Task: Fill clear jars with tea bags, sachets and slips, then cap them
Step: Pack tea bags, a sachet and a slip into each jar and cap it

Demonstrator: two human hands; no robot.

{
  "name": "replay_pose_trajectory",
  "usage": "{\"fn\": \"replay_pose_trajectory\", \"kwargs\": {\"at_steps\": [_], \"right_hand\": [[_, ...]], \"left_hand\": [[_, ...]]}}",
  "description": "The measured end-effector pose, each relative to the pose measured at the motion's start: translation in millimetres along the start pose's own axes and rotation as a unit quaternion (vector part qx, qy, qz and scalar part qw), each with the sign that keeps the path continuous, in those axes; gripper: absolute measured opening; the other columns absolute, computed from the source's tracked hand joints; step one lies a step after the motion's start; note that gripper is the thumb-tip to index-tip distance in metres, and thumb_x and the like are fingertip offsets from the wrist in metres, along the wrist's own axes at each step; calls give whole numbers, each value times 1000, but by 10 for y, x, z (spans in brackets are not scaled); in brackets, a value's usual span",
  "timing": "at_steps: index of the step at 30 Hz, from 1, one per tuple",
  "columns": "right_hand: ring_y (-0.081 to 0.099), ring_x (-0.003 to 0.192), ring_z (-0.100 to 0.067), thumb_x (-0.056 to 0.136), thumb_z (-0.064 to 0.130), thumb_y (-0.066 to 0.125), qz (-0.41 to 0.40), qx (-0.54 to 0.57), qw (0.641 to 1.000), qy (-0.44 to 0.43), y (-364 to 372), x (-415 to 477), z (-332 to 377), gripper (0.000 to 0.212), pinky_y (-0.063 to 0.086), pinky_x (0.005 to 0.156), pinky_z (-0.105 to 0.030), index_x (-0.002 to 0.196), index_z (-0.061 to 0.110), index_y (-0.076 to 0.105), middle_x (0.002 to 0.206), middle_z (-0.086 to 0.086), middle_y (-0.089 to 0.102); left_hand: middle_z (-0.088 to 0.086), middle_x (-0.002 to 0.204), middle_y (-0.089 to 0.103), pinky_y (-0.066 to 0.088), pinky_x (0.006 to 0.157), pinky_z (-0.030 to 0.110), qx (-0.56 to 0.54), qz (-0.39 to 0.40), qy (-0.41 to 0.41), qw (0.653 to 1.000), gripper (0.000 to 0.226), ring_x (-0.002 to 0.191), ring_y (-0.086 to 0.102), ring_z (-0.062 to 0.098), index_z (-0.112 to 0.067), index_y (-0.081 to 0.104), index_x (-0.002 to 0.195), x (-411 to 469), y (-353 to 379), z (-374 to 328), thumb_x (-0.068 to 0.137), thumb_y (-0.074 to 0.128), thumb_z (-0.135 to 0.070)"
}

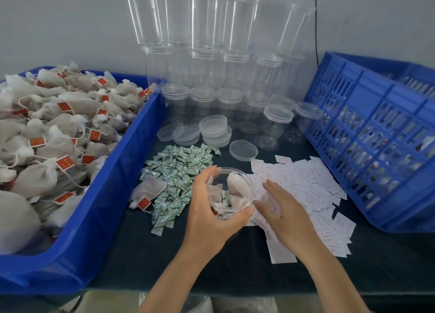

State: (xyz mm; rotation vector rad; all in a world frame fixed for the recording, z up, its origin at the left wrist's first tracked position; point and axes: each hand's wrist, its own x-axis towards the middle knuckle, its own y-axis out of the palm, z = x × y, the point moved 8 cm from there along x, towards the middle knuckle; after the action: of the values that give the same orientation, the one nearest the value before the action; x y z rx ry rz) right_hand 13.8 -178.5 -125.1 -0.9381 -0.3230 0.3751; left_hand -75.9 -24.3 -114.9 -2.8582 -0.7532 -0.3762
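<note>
- Jar (233, 190): clear, uncapped, mouth facing the camera, held just above the dark table (211, 261). It contains several tea bags and at least one green-and-white sachet.
- Left hand (207, 216): gripping the jar, with the thumb along its near rim and the fingers curled round its left side.
- Right hand (282, 216): just right of the jar, palm down, fingers straight and spread, holding nothing. It lies over the paper slips; contact with them cannot be confirmed.
- Slips (306, 185): white with red print, scattered loosely right of the jar and running under the right hand.
- Sachets (176, 171): a loose heap just left of the jar and behind it.
- One loose tea bag (147, 190) with a red tag lies left of the jar, at the edge of the sachet heap.
- Blue tub (131, 152): well left of the jar, heaped with tagged tea bags (47, 129).
- Lids (213, 127): clear, some stacked, behind the jar; a single lid (243, 150) lies nearer to it.
- Empty jars (277, 122): further behind the jar, some capped, with more piled against the wall.
- Blue crate (376, 136): well right of the jar, tilted; contents unclear.
</note>
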Motion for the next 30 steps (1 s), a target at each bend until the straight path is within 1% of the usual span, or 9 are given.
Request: {"fn": "replay_pose_trajectory", "kwargs": {"at_steps": [4,8,12,16,19,22,26,28,30], "right_hand": [[-5,148,4,98,63,30,25,-122,990,-63,203,-350,-59,74,-15,119,-20,158,21,22,164,14,8],[22,148,-17,103,56,29,-63,-173,976,-116,292,-839,-24,72,13,119,-38,141,-1,51,149,-13,47],[2,154,-15,103,61,21,-122,-225,959,-120,416,-1100,-146,81,19,114,-43,127,-6,59,130,-25,60],[4,154,-12,103,61,23,-126,-218,959,-130,434,-1162,-131,85,20,114,-41,116,-10,67,128,-23,63],[13,153,-10,105,53,31,-163,-182,952,-183,397,-1240,-70,71,24,114,-42,116,-7,68,130,-18,62],[33,146,-6,106,39,42,-217,-100,942,-235,276,-1358,-1,53,36,110,-47,98,3,78,122,-11,68],[56,123,0,98,26,62,-271,66,949,-147,-173,-1301,-11,26,44,101,-41,84,12,79,112,-2,74],[64,102,0,92,10,72,-272,166,944,-90,-441,-1198,25,9,50,91,-28,89,17,76,100,12,72],[64,85,3,89,15,73,-260,264,926,-65,-653,-1074,159,11,47,76,-8,86,25,74,92,12,71]], "left_hand": [[-11,128,50,44,103,30,6,-5,8,1000,86,119,51,9,-25,39,134,0,-8,-13,60,83,-25],[-11,128,50,44,104,30,-6,0,10,1000,85,119,51,8,-26,39,133,-4,3,-20,60,83,-23],[-17,125,49,44,99,20,-10,-1,11,1000,85,117,52,4,-29,40,132,-5,-1,-23,59,83,-24],[-16,121,53,48,94,24,-22,32,19,999,81,112,56,10,-30,43,128,-66,43,-69,60,85,-21],[-22,117,56,47,89,15,-14,63,41,997,78,108,58,6,-29,44,126,-180,80,-143,63,86,-14],[-29,120,53,42,85,3,-13,85,62,994,76,111,55,-6,-20,44,126,-256,101,-203,63,84,-5],[-31,117,53,42,85,3,-25,88,57,994,75,109,54,-7,-15,44,126,-268,112,-207,63,83,-5],[-31,116,53,42,85,4,-26,85,56,994,74,109,55,-7,-17,45,126,-273,117,-202,63,83,-7],[-29,116,54,41,86,4,-29,82,52,995,74,110,55,-5,-19,45,126,-275,118,-207,62,83,-10]]}}
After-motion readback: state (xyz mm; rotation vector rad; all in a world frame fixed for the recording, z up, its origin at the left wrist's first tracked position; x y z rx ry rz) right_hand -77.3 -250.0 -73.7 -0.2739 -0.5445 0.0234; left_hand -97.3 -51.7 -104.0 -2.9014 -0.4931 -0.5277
